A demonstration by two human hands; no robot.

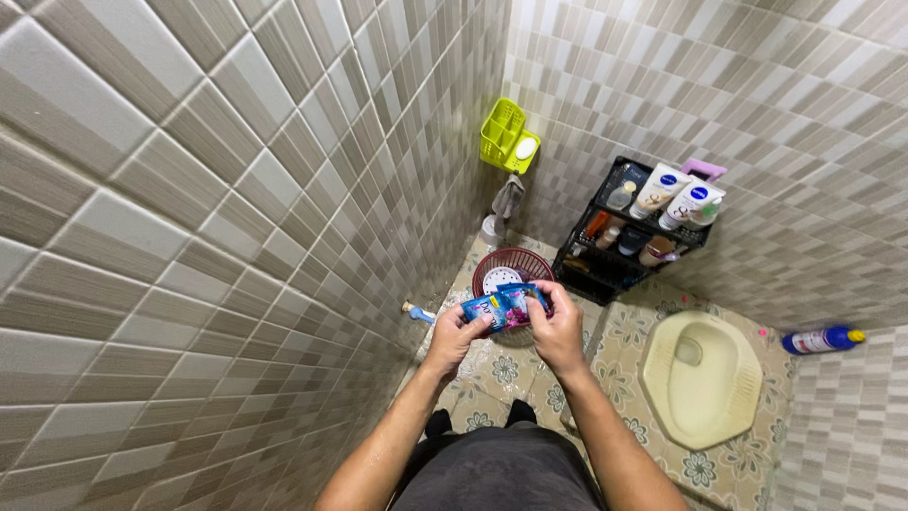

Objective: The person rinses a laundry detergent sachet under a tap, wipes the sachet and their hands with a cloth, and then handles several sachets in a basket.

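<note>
Head view: both hands grip small blue sachets over a red basket

Sachets [504, 306], blue with pink print, a short joined strip, held level between both hands, just above and in front of the red basket [512, 264]. Left hand [455, 333] closed on the strip's left end, thumb on top, fingers curled under. Right hand [558, 326] closed on the right end, fingers pinching the top edge. Red basket is round and slotted, sits on the floor, a white disc inside. Left of the basket, a small blue-tipped tap [417, 313] on the tiled wall. Behind the basket, a yellow holder [504, 134] high in the corner. Right of the basket, a black rack [619, 248] with tubes and bottles. Further right, a cream squat toilet [701, 377] set in patterned floor tiles. Beyond that, well apart from the basket, a blue bottle [821, 340] lying on its side.
</note>
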